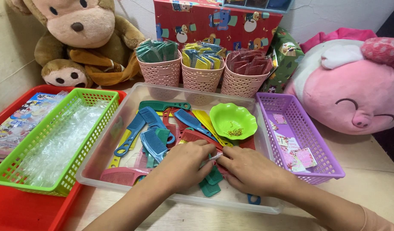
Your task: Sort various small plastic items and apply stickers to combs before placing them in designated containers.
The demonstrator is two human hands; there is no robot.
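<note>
Near centre, clear tub (120,112): a shallow see-through bin on the table, filled with loose combs (156,128) in blue, green, red and yellow.
Green basket (94,96): left of the tub, on a red tray (17,211), lined with crinkled clear wrappers.
Purple basket (321,169): right of the tub, holding small printed cards.
Pink cups (201,77): three at the far side, packed with bagged combs, green, yellow, red.
Green dish (232,121): sits inside the tub at the far right, with small gold bits in it.
Left hand (184,164): palm down over a teal comb (212,182), fingers curled.
Right hand (248,170): fingertips meeting the left's, both seemingly pinching a small clear wrapper (217,155).
</note>
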